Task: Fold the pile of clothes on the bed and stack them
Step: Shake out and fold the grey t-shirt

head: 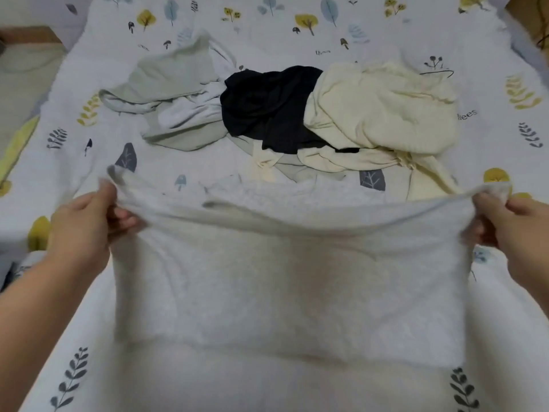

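both hands up now, left hand (84,224) and right hand (511,227) each with fingers pinched on a top corner of the pale grey garment (291,281), stretched across the lower middle of the frame above the bed (297,31). the unfolded pile (297,114) waits upper centre. risk: a corner slips, and it lands crooked.

the garment (285,281) stretched between the fingers is pale heather grey. beyond the fingers lie a sage-green piece (175,75), a black piece (267,105) and a cream piece (383,108). the bed (297,37) cover is white, printed with yellow, blue and dark grey leaves and trees.
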`<state>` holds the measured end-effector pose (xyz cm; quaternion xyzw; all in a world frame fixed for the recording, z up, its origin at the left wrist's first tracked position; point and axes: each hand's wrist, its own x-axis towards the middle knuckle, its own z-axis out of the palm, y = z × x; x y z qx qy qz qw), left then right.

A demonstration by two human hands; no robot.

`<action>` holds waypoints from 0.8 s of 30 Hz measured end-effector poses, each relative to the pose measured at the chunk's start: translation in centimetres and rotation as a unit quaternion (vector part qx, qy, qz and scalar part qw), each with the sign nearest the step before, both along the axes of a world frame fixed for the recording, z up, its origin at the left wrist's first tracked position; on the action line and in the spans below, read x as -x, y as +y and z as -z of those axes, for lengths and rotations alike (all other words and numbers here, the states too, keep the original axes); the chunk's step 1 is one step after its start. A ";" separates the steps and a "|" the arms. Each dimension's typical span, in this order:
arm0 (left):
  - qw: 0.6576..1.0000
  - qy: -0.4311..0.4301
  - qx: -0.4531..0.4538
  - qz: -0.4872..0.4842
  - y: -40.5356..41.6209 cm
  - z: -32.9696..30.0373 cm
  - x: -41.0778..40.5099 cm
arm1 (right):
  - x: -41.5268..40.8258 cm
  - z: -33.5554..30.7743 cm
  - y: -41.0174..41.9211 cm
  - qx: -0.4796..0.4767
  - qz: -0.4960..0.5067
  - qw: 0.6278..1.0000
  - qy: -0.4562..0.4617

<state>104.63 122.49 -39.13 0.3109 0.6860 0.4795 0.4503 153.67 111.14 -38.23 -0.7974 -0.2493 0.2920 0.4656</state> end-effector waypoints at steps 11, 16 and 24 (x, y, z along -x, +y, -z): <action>0.955 0.240 0.136 0.108 5.5 6.7 -3.7 | 2.6 7.1 5.6 0.116 -0.101 0.971 -0.185; 0.871 0.458 0.159 0.077 2.1 7.2 -4.5 | 3.9 7.8 0.8 0.181 -0.098 0.951 -0.231; 0.829 0.469 0.299 0.065 -7.8 8.1 -2.6 | 6.2 8.0 -6.5 0.318 -0.130 0.934 -0.099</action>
